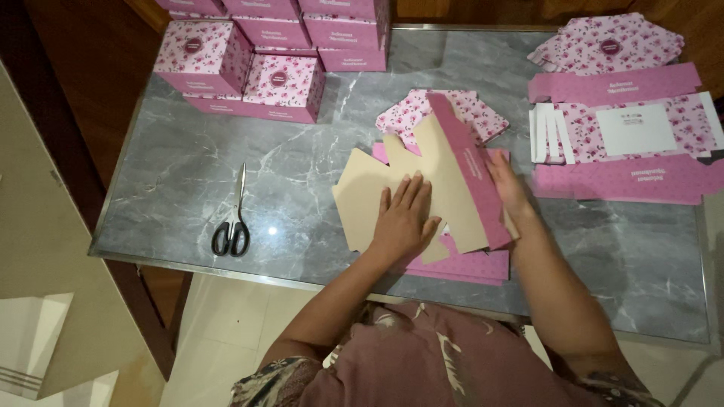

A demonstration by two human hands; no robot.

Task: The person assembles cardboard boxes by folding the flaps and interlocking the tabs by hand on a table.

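Head view looks straight down on a grey marbled worktop (226, 173) with a person seated at its near edge. At the middle lies an unfolded box blank (411, 192), its plain tan inner side facing up, with one pink flap (467, 181) raised and folded over along its right side. The left hand (403, 218) lies flat on the tan card, palm down, fingers (411, 192) stretched out and close together, pressing rather than gripping. The right hand (509, 188) sits at the right edge of the raised flap; its fingers rest against the pink strip, but whether they pinch it or only push on it cannot be told, since the flap hides part of them. Under the blank lies a stack of further pink flat blanks (460, 267), their edges showing below and to the right of the hands.

Black-handled scissors (234, 218) lie shut on the worktop, well apart to the left of the hands. At the far left stand finished pink floral boxes (241, 68), stacked and pushed together. At the far right lies another pile of flat floral blanks (626, 128), printed side up, near the right hand but not touching it.
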